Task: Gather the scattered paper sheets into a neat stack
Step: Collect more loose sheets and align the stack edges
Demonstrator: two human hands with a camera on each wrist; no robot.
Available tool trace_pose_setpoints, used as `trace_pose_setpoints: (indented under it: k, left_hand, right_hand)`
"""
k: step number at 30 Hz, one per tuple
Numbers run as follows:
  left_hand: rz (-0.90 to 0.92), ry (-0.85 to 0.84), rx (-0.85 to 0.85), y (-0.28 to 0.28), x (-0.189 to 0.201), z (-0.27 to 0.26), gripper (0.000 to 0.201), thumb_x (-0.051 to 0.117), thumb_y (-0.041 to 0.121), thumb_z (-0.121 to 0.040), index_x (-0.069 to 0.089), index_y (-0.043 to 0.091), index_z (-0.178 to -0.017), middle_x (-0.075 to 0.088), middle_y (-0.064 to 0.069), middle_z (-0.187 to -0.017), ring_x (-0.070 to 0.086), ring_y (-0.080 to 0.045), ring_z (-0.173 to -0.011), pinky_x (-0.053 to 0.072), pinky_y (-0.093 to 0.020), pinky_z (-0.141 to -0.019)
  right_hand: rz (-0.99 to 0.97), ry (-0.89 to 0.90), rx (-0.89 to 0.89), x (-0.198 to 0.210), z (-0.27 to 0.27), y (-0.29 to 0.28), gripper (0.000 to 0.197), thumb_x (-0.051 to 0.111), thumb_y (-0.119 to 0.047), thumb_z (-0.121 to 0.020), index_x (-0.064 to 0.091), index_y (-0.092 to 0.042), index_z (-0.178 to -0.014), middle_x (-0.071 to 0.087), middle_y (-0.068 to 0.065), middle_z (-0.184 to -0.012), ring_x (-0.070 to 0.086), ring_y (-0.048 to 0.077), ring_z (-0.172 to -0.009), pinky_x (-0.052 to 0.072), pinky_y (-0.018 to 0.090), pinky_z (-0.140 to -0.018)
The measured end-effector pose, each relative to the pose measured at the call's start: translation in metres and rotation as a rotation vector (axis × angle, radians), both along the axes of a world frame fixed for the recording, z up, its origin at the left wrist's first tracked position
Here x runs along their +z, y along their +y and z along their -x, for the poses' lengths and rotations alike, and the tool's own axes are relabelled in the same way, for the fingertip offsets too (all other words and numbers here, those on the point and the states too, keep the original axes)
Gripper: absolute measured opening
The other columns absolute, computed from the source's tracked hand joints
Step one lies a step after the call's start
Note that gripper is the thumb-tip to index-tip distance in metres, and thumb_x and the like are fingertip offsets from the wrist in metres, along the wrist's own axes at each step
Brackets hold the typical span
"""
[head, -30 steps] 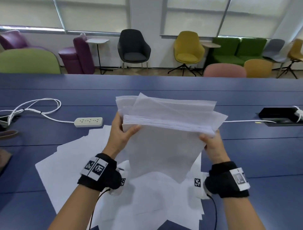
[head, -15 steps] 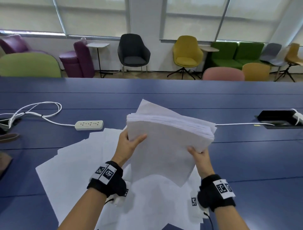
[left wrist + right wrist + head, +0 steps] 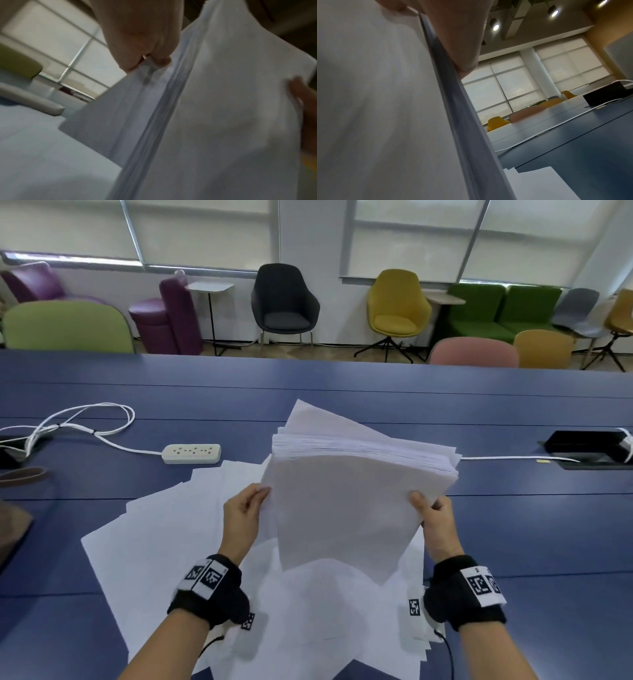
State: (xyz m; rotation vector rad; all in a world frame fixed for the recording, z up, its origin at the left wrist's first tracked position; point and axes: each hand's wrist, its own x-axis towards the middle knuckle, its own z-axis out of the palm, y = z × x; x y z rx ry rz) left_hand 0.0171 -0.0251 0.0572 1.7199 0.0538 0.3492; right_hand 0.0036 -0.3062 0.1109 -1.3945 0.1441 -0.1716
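Observation:
A thick bundle of white paper sheets [image 3: 346,501] stands nearly upright above the blue table [image 3: 513,525], its top edges roughly even, with one sheet sticking up behind at an angle. My left hand [image 3: 245,508] grips the bundle's left edge [image 3: 163,108]. My right hand [image 3: 433,517] grips its right edge [image 3: 447,94], thumb on the near face. More loose sheets [image 3: 164,542] lie spread on the table below and to the left of the bundle. The fingers behind the bundle are hidden.
A white power strip [image 3: 191,453] with its looped cable [image 3: 85,419] lies at the left. A black cable box [image 3: 585,445] sits in the table at the right, a thin white cable [image 3: 507,457] running to it. Chairs stand beyond the far edge.
The fanned bundle has been squared up and lowered toward the table. Both hands slid down to its side edges; the sheets now line up more closely at the top.

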Motion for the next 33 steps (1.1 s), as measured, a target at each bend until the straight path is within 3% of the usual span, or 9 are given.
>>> trace_pose_setpoints:
  k: [5,8,11,13,17,19,23,27,33]
  left_hand:
    - [0.189,0.006,0.052,-0.001,0.008,-0.008,0.017,0.047,-0.001,-0.093,0.060,0.002,-0.082,0.053,-0.009,-0.077,0.043,-0.016,-0.075,0.034,-0.033,-0.068]
    - [0.049,0.094,-0.098,-0.017,0.009,-0.001,0.034,0.045,-0.010,-0.089,0.067,0.012,-0.078,0.068,0.012,-0.072,0.055,0.002,-0.068,0.046,-0.032,-0.068]
    - [0.158,0.106,-0.092,-0.021,0.008,0.006,0.022,0.043,0.029,-0.097,0.065,0.028,-0.097,0.068,0.010,-0.103,0.060,0.001,-0.097,0.050,-0.034,-0.093]
    - [0.290,0.082,-0.020,-0.021,0.015,0.008,0.062,0.036,0.075,-0.080,0.050,0.028,-0.119,0.051,-0.002,-0.133,0.046,-0.015,-0.126,0.034,-0.043,-0.110]
    - [0.398,-0.057,-0.117,-0.034,0.054,0.015,0.084,0.050,0.071,-0.064,0.027,0.030,-0.134,0.031,-0.001,-0.148,0.028,-0.021,-0.140,0.021,-0.047,-0.116]
    - [0.241,-0.119,-0.200,-0.040,0.056,0.018,0.110,0.069,0.074,-0.055,0.019,0.028,-0.142,0.022,-0.003,-0.153,0.025,-0.022,-0.141,0.024,-0.047,-0.115]
    - [0.054,-0.278,-0.267,-0.042,0.052,0.026,0.094,0.059,0.070,-0.069,0.022,0.025,-0.142,0.020,-0.006,-0.154,0.043,-0.011,-0.131,0.040,-0.039,-0.106]
    - [-0.204,-0.295,-0.342,-0.034,0.017,0.021,0.130,0.066,0.077,-0.054,-0.003,0.016,-0.145,0.008,-0.021,-0.152,0.013,-0.031,-0.143,0.015,-0.052,-0.114]
    - [-0.130,-0.426,-0.294,-0.024,0.024,-0.001,0.093,0.039,0.080,-0.074,-0.005,0.040,-0.146,-0.003,0.011,-0.157,0.003,-0.027,-0.146,0.009,-0.045,-0.119]
  right_hand:
    - [-0.017,-0.022,-0.049,0.009,0.004,0.005,0.029,0.055,0.004,-0.088,0.043,-0.013,-0.068,0.046,0.000,-0.064,0.051,-0.009,-0.039,0.041,0.007,-0.046]
    - [-0.057,-0.046,0.034,0.012,0.005,0.005,0.039,0.079,-0.033,-0.055,0.051,-0.014,-0.075,0.065,-0.005,-0.060,0.060,-0.007,-0.050,0.049,0.013,-0.054]
    - [-0.030,-0.026,-0.004,0.014,0.004,0.005,0.023,0.071,-0.014,-0.074,0.048,-0.014,-0.072,0.061,-0.003,-0.063,0.060,0.001,-0.054,0.047,0.009,-0.050]
    - [-0.014,-0.028,-0.023,0.013,0.003,0.005,0.023,0.071,-0.006,-0.074,0.050,-0.014,-0.072,0.061,-0.003,-0.064,0.059,0.006,-0.056,0.047,0.009,-0.050]
    - [-0.007,0.001,0.006,0.006,-0.002,0.004,0.043,0.070,-0.038,-0.041,0.061,-0.015,-0.076,0.070,-0.010,-0.060,0.063,-0.001,-0.057,0.052,0.014,-0.058]
    - [-0.003,0.003,-0.001,0.003,-0.004,0.004,0.032,0.073,-0.031,-0.048,0.062,-0.016,-0.074,0.070,-0.011,-0.060,0.064,0.000,-0.057,0.052,0.016,-0.059]
    - [0.069,0.015,0.014,0.004,-0.006,0.005,0.009,0.070,-0.011,-0.079,0.065,-0.014,-0.072,0.070,-0.009,-0.061,0.065,0.003,-0.058,0.053,0.018,-0.059]
    - [0.124,0.054,0.009,0.005,-0.008,0.003,0.013,0.061,-0.010,-0.087,0.067,-0.013,-0.077,0.072,-0.006,-0.068,0.067,0.006,-0.064,0.055,0.019,-0.061]
    - [0.130,0.051,0.018,0.007,-0.010,0.007,0.007,0.062,-0.015,-0.087,0.068,-0.014,-0.082,0.072,0.000,-0.081,0.069,0.012,-0.070,0.057,0.023,-0.066]
